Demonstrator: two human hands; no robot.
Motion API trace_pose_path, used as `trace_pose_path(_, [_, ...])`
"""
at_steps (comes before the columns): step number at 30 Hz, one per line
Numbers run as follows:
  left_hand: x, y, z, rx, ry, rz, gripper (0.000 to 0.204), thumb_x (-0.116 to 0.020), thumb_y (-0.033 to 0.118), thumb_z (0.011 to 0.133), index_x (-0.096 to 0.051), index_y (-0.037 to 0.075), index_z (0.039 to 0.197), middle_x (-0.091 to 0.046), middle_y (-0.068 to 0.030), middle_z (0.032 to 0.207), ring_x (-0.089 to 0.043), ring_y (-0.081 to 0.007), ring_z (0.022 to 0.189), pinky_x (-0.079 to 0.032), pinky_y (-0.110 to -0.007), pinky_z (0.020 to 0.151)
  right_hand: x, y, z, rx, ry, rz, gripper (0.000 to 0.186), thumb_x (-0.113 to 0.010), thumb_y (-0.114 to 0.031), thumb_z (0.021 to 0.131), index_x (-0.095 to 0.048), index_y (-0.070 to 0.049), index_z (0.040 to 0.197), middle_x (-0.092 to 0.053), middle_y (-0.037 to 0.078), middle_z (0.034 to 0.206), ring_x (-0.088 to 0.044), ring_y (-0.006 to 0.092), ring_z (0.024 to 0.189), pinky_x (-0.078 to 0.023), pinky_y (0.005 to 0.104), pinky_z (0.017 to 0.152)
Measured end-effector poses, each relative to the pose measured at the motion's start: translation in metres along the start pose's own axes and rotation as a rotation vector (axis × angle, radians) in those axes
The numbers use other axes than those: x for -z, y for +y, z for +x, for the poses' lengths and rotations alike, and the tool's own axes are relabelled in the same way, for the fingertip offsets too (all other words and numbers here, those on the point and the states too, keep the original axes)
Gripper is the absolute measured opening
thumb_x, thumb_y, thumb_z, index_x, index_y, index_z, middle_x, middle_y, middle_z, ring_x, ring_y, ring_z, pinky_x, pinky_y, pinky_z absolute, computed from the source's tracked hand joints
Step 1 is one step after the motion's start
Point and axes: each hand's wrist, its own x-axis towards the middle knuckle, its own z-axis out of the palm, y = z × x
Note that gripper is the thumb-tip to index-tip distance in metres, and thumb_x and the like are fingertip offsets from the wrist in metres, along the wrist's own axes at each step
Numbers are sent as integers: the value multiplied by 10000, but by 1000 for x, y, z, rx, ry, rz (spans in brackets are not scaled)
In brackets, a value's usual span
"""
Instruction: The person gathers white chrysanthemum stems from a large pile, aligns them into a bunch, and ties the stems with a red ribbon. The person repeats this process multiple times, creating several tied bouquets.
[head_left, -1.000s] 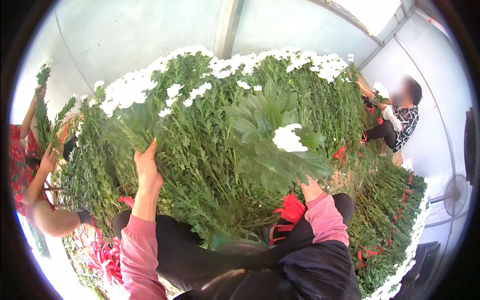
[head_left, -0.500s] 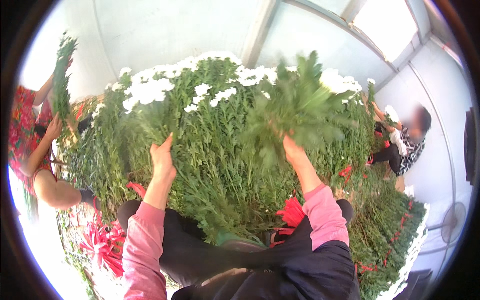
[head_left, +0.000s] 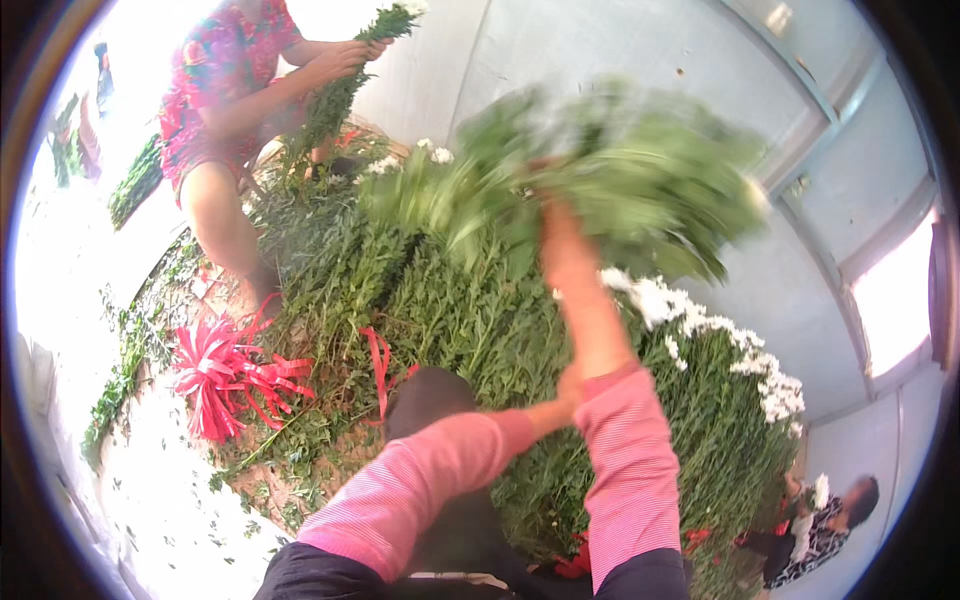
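Note:
My right hand (head_left: pixel 556 218) is raised high and shut on a big bunch of green flower stems (head_left: pixel 640 180), which is blurred by motion. My left hand (head_left: pixel 570 385) reaches across to my right forearm; most of it is hidden behind that arm, so its grip cannot be read. Both arms wear pink striped sleeves. Below them lies a large heap of green stems with white blooms (head_left: pixel 720 340).
A person in red patterned clothes (head_left: pixel 225 80) stands at the upper left holding another bunch of stems (head_left: pixel 340 90). A bundle of red ribbons (head_left: pixel 225 370) lies on the littered ground at left. Another person (head_left: pixel 835 520) sits at the lower right by the white wall.
My right hand has lifted the bunch up off the heap. My left hand has left the heap and crossed to my right forearm. The view has swung left.

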Motion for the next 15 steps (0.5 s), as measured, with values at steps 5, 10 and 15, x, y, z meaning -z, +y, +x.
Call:
trace_pose_path(5, [29, 60, -17, -74, -631, -177, 795, -681, 391, 923, -339, -86, 1459, -613, -278, 1234, -624, -376, 1110, -517, -457, 938, -104, 77, -31, -143, -332, -345, 739, -546, -593, 948, -462, -53, 1445, -458, 151, 1495, -409, 315, 1382, -300, 405, 1146])
trace_pose_path(10, [54, 57, -2, 118, -736, -223, 783, -674, 367, 938, -320, -78, 1476, -603, -278, 1245, -627, -382, 1093, -505, -480, 933, -128, 139, -35, -162, -443, -657, 704, -570, -565, 944, -494, -30, 1395, -502, 144, 1423, -461, 296, 1297, -356, 389, 1062])
trace_pose_path(15, [59, 42, 11, 144, -655, -211, 828, -671, 377, 939, -271, -66, 1511, -533, -271, 1375, -570, -384, 1220, -482, -456, 1007, -137, 149, -30, -142, -469, -790, 671, -594, -538, 940, -527, -8, 1346, -546, 137, 1351, -513, 276, 1211, -412, 374, 979])
